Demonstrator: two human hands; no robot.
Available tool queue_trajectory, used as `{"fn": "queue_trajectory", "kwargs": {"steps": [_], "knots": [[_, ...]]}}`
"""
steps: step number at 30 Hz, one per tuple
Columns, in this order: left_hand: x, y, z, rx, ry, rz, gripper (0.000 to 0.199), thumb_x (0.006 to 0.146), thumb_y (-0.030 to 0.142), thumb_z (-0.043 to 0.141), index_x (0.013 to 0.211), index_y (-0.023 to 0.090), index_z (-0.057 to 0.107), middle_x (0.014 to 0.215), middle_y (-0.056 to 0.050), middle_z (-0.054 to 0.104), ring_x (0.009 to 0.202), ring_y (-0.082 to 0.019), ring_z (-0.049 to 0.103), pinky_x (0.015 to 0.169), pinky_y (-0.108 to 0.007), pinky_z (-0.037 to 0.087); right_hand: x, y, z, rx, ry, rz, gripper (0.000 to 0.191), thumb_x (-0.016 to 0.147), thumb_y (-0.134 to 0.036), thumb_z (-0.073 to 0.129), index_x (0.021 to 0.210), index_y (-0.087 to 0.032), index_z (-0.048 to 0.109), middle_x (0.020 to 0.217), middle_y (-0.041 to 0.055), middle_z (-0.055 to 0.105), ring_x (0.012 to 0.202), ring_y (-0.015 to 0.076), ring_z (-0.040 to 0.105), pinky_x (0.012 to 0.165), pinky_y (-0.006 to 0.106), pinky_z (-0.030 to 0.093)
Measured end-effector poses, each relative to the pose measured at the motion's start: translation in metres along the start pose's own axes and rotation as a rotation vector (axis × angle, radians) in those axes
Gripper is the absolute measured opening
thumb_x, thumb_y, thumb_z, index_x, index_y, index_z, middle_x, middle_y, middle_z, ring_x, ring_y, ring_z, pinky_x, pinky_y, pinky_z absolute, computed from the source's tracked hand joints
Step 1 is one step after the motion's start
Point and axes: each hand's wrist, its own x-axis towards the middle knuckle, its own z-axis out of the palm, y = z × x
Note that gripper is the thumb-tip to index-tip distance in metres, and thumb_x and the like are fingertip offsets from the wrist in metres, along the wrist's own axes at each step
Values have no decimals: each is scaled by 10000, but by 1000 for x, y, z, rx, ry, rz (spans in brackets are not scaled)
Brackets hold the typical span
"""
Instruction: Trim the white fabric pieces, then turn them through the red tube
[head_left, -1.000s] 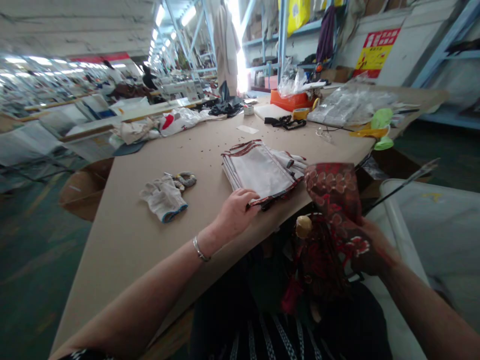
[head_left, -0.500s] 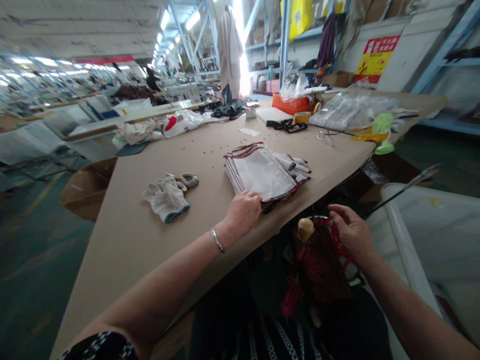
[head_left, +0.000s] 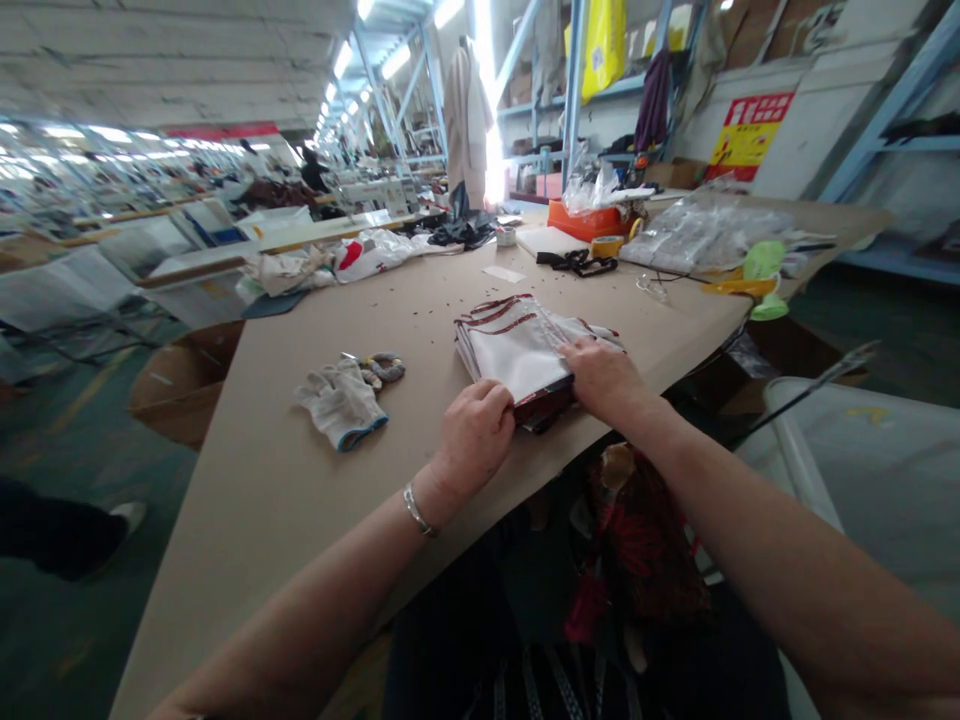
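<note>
A stack of white fabric pieces (head_left: 521, 352) with dark red edging lies on the brown-covered table (head_left: 247, 520) in front of me. My left hand (head_left: 478, 430), with a silver bracelet at its wrist, is closed on the near left corner of the top piece. Across from it, my right hand (head_left: 604, 378) has its fingers curled on the right side of the same piece, close to the near edge. More folded pieces stick out behind the right hand, partly hidden by it. The fingertips of both hands are partly covered.
Left of the stack lie a pale work glove (head_left: 341, 402) with a blue cuff and a ring-shaped item (head_left: 386, 367). Farther back are black straps (head_left: 577, 262), an orange box (head_left: 581, 220) and clear plastic bags (head_left: 697, 232). A patterned dark red bag (head_left: 645, 550) hangs below the table edge.
My right hand has come up from the bag below the table edge onto the right side of the stack. A person's leg and shoe now show at the far left.
</note>
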Motion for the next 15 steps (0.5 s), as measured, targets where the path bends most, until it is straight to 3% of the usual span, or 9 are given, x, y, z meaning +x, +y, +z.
{"fn": "queue_trajectory", "kwargs": {"steps": [2,4,7,9,12,15], "knots": [[-9,-1,2,-134,50,-130,88,763,123,536,744,192,585,804,-39,604,736,-170,553,678,-293,442,-16,5,-11,53,67,84,374,806,-95,490,1162,-141,595,1018,160,675,862,299,648,687,347,442],[-15,4,3,-431,84,-331,55,740,150,570,706,194,568,665,1,563,609,-138,518,569,-252,422,-41,0,-20,147,113,101,350,777,-100,515,1113,-166,585,950,111,689,841,276,654,677,316,424],[-20,22,-5,-1104,166,-641,96,721,237,640,727,198,552,592,32,563,506,-113,510,431,-197,394,-87,-21,-22,255,-3,61,184,813,-95,462,920,-180,585,803,69,664,726,222,637,608,281,377],[-25,38,-14,-1454,172,-771,189,683,269,714,765,195,561,638,27,612,523,-110,558,424,-188,438,-116,-34,-15,363,-127,71,184,856,-105,409,832,-189,571,731,52,638,656,196,606,565,274,346],[-42,58,-18,-1640,13,-916,262,646,288,787,774,182,583,648,20,633,538,-104,588,465,-194,491,-147,-42,4,772,-175,172,202,882,-169,410,778,-201,579,704,29,626,646,180,576,577,265,373],[-69,70,-4,-1518,-241,-981,256,656,333,790,721,163,610,565,27,591,451,-81,515,404,-173,417,-168,-42,21,1435,-115,475,231,882,-385,473,797,-220,611,711,22,637,685,189,601,611,271,464]]}}
